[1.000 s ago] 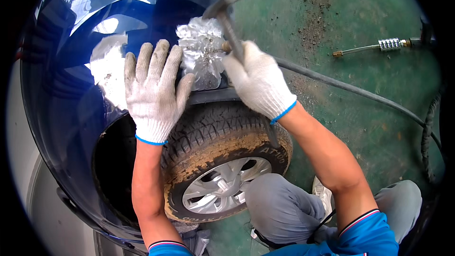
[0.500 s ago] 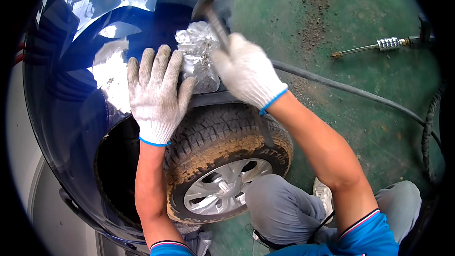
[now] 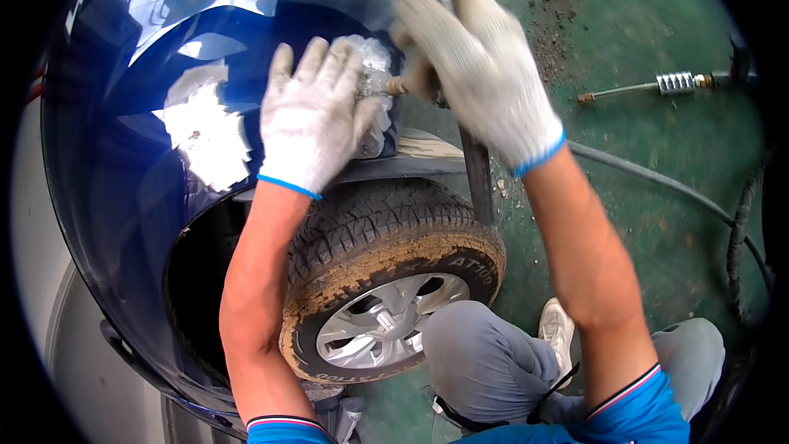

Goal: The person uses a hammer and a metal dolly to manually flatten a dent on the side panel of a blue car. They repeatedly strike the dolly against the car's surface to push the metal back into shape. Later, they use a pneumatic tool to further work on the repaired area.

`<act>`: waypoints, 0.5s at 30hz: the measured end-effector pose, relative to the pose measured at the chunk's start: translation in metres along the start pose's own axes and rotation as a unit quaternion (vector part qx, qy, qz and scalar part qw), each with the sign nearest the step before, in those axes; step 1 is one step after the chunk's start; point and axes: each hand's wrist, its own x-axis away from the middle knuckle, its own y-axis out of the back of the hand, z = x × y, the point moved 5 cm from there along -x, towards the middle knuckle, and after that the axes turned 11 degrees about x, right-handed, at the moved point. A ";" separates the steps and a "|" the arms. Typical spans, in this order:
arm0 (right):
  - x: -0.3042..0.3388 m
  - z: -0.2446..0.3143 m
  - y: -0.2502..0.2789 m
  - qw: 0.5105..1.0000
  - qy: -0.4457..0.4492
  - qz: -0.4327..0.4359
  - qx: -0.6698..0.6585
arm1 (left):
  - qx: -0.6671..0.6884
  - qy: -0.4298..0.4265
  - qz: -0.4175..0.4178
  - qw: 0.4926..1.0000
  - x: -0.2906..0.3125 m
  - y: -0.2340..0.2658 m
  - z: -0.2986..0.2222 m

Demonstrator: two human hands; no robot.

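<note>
Green workshop floor (image 3: 657,222), gritty and stained, lies all around a dark blue car body (image 3: 140,197), which fills the left half of the view and serves as the landmark for everything else.

Below the car's fender arch sits the muddy tyre (image 3: 386,263) on its silver wheel, with the person's grey-trousered knees just to the right of it. Right of the car, well apart from it, a dark hose (image 3: 657,185) trails across the floor, and beyond that lies a slim metal rod tool with a ribbed silver weight (image 3: 678,82).

On the fender itself, just above the wheel arch, is a patch of bare sanded metal (image 3: 374,94) where the paint is gone; a second pale patch (image 3: 201,136) shows farther left on the panel, though part of it may be glare.

The left hand (image 3: 316,115), in a white knit glove, rests flat on the panel just left of the bare patch, fingers spread and touching the metal. The right hand (image 3: 477,74), also gloved, is blurred, its fingers wrapped tight around a hammer handle (image 3: 472,164) beside the patch; the hammer's head is out of sight.

By my reading, the paint stripping is done and the dent is mid-way through being worked; smoothing, filling and repainting appear left to do.
</note>
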 end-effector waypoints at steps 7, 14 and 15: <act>0.097 -0.049 -0.018 0.943 -0.309 0.096 -0.076 | -0.003 0.035 0.021 0.999 0.016 0.019 0.007; 0.084 -0.028 0.010 0.941 -0.312 0.097 -0.089 | -0.051 0.067 0.019 0.996 -0.003 0.011 0.008; 0.081 -0.024 0.015 0.939 -0.314 0.111 -0.088 | -0.008 0.065 0.022 0.998 -0.002 0.012 -0.004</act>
